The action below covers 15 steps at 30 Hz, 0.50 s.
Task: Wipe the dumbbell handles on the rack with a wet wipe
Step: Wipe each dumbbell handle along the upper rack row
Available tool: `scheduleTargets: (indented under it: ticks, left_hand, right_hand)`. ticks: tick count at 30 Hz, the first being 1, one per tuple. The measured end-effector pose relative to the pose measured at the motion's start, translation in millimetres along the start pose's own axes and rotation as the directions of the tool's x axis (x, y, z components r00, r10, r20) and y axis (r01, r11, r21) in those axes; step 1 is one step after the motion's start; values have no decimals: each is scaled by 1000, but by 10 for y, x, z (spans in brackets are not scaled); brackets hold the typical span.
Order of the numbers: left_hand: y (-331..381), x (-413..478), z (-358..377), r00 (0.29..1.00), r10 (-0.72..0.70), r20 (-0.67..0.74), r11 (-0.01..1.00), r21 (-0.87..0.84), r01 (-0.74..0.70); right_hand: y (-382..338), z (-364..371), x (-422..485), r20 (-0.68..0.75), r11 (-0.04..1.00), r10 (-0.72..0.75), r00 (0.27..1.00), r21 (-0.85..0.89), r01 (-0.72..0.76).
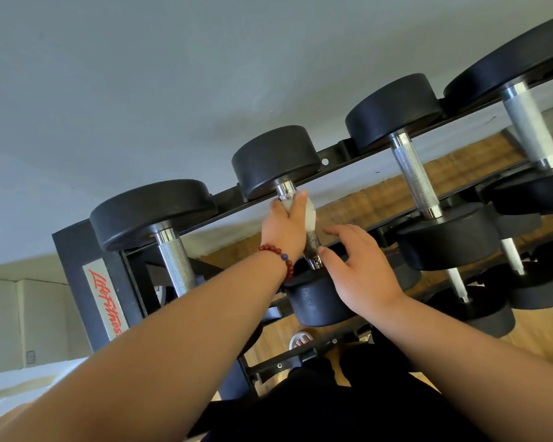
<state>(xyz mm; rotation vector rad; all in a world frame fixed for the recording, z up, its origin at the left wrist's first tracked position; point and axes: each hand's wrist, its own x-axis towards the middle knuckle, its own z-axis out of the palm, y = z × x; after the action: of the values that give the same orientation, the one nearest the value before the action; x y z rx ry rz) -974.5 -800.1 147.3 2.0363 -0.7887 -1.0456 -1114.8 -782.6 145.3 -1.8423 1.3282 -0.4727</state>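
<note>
Wiping is in hand on the second dumbbell handle (313, 250) from the left of the frame. The left hand (286, 224) wraps the upper part of this chrome bar at mid-frame, fingers curled tight, with the wet wipe (311, 217) trapped against the metal and a white fold showing at the right of the grip. The right hand (361, 266) sits lower, fingers spread and loose, holding nothing; its thumb seems to touch the bar's lower end, though the angle makes contact hard to confirm. I judge the stretch below the grip unwiped, so the next move calls for sliding the wipe down toward the near weight head (320, 301) while twisting round the bar. That thumb lies in the wipe's path, and the rack (103, 282) rail crosses close behind. Further along wait the first handle (174, 263) at centre left, the third handle (415, 181) and the fourth handle (527, 129) at upper right
</note>
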Motion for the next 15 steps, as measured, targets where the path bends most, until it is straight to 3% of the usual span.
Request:
scheduleTargets:
  ticks: [3,9,15]
  left_hand:
    - [-6,32,-32,999,-1,37,1000,30,0]
    - [72,55,-74,1000,-26,15,997,-77,27]
    - [-6,35,-157,981,-56,187,955,-277,107]
  right_hand:
    - [-8,-6,-6,6,1000,1,1000,2,-1]
    - [-12,-10,-8,21,1000,3,1000,-2,-3]
    - [-26,-26,-16,33,1000,8,999,1,-8]
